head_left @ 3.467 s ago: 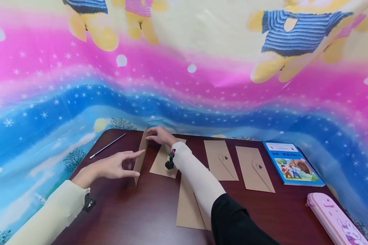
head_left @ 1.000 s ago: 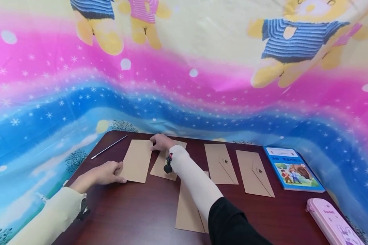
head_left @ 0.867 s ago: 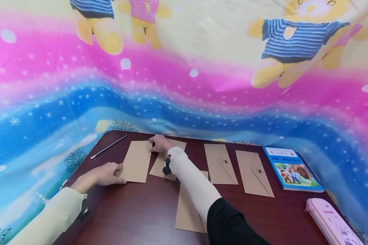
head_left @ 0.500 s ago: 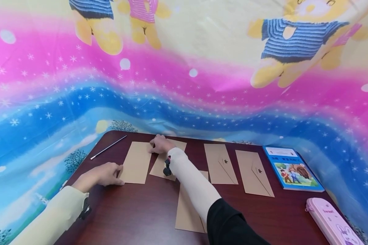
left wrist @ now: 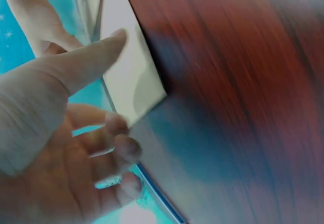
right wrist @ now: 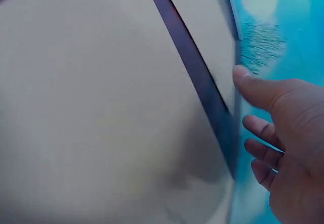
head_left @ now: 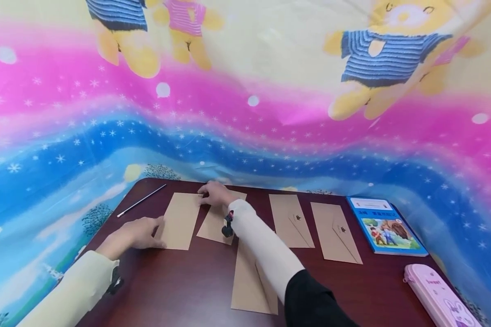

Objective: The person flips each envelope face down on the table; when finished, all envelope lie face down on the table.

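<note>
A plain brown envelope (head_left: 181, 221) lies flat on the dark wooden table (head_left: 180, 281) between both hands. My left hand (head_left: 137, 234) is at its left edge; in the left wrist view the thumb (left wrist: 96, 57) is over the paper and the other fingers are loosely bent beside it. At the far right corner is my right hand (head_left: 216, 194), its thumb (right wrist: 258, 87) near the paper's edge and its fingers loosely bent. Beneath the right wrist lies a second envelope (head_left: 212, 227), partly hidden. A third envelope (head_left: 247, 286) is partly under the right forearm.
Two more envelopes with printed flaps, a middle one (head_left: 290, 222) and a right one (head_left: 335, 234), lie further right. Beyond them are a blue picture book (head_left: 388, 227) and a pink pencil case (head_left: 439, 293). A thin silver stick (head_left: 142, 200) lies at the far left. A patterned curtain (head_left: 245, 113) backs the table.
Earlier both hands held the left envelope on edge; it then came down flat. Over the last second it has shifted slightly toward the near side, with both hands staying at its edges.
</note>
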A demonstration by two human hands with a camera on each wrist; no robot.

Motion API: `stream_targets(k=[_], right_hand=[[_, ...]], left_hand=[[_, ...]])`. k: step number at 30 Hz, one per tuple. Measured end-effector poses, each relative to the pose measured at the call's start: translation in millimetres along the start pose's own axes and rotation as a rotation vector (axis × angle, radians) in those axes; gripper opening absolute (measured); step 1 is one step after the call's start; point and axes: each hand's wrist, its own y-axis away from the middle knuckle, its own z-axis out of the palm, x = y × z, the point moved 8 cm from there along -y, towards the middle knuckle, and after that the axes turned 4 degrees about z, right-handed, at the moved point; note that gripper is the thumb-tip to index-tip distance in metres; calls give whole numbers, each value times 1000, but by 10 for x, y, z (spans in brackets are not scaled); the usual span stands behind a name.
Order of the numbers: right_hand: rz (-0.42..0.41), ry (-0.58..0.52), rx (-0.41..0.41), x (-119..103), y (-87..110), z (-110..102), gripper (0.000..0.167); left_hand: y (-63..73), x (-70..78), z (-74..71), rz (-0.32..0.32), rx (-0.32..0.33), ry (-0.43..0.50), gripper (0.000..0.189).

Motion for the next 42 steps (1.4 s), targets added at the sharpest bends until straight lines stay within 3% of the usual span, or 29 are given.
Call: stream_targets(k=[5,8,12,15,20,25,30,35,39,42], right_hand=[[2,-150,27,281,268,-349,49],[24,-183,32,529,450,-494,49],[82,-157,49,882,660,-579,48],[132,-153,45,1073,758,-558,46],[241,-150,44,1329,867,-467,47],[325,-124,54,1363,797,-358,58],[366,-87,76,1310,703,-312,68],[428,-93,97,1319,619,-298,43],[477,-107,47,1353,563,-240,65],[471,-127,9,1336,552,-204,67]], left_hand=[[-60,339,-178,146,237,19,88],[-120,583,-199,230,283,33,75],[-251,829,-144,284,238,47,72],[-334,924,-82,279,188,37,75],[-480,1013,42,225,86,-2,80],[-533,992,102,193,29,-20,82],[-557,955,99,165,25,-13,75],[-593,993,96,147,32,-64,58],[-607,1047,103,169,76,-114,32],[-582,1058,121,182,103,-104,41]])
